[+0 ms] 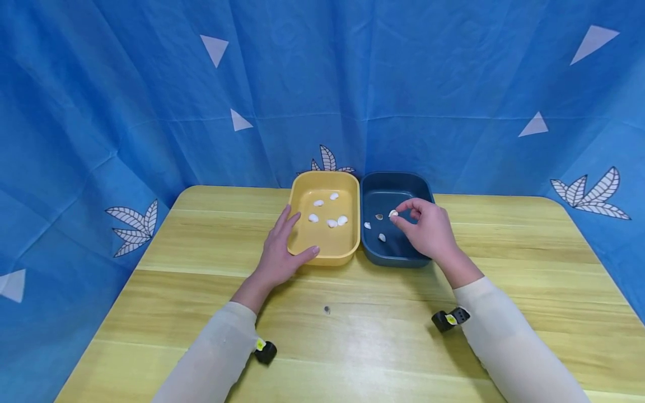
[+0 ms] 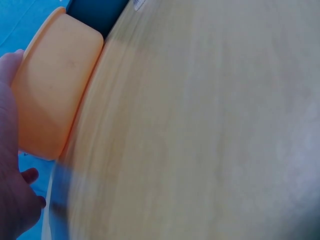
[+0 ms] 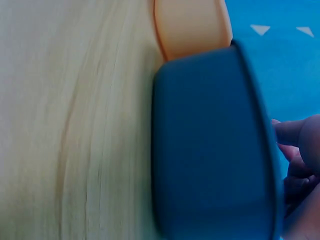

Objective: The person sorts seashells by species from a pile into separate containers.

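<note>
Over the dark blue tray [image 1: 395, 261], my right hand [image 1: 425, 226] pinches a small white seashell [image 1: 393, 213] between thumb and fingertips. Lower in that tray lie a brownish shell [image 1: 379, 216] and two pale ones, one of them a whitish shell [image 1: 382, 237]. My left hand [image 1: 279, 252] rests on the left rim of the yellow tray [image 1: 325, 260], fingers spread and thumb over the front edge. Several white shells [image 1: 318, 203] are scattered on the yellow tray's floor. In the right wrist view the tray wall hides the shells, and my right hand [image 3: 300, 155] shows only partly.
The two trays stand side by side near the back edge of the wooden table [image 1: 353, 336]. Directly behind hangs a blue curtain [image 1: 312, 84] with white triangles and leaf prints. A small dark spot [image 1: 327, 309] marks the tabletop in front of the trays.
</note>
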Motion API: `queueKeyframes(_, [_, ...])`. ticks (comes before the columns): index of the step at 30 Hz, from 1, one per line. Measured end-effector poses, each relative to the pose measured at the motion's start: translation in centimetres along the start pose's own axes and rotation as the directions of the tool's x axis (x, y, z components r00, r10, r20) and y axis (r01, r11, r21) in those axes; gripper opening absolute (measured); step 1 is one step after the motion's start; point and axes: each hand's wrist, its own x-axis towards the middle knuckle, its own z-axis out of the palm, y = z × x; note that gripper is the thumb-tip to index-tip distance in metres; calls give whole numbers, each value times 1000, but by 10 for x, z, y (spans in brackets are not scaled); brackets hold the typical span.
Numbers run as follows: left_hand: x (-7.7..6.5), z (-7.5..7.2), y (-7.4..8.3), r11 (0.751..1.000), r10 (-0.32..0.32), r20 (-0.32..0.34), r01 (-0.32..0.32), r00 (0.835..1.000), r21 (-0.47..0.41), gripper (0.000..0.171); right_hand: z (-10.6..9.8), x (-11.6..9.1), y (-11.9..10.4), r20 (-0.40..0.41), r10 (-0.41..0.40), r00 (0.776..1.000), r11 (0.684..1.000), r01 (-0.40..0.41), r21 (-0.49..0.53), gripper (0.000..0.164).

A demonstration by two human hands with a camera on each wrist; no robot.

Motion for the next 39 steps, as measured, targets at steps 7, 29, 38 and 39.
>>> queueKeyframes(7, [1, 1, -2, 1000, 5, -2, -5, 1000, 8, 89, 6, 12, 8, 2, 34, 999, 998, -34, -46, 23])
queueKeyframes(29, [-1, -2, -1, 1000, 17, -4, -17, 1000, 5, 88, 21, 23, 18, 10, 60, 998, 995, -59, -77, 23])
queueKeyframes(38, [0, -1, -1, 1000, 24, 0, -24, 1000, 11, 88, 22, 24, 17, 24, 69, 997, 993, -66, -95, 22])
queueKeyframes(39, [0, -1, -1, 1000, 25, 0, -24, 1000, 13, 88, 22, 24, 17, 27, 68, 997, 993, -65, -96, 22])
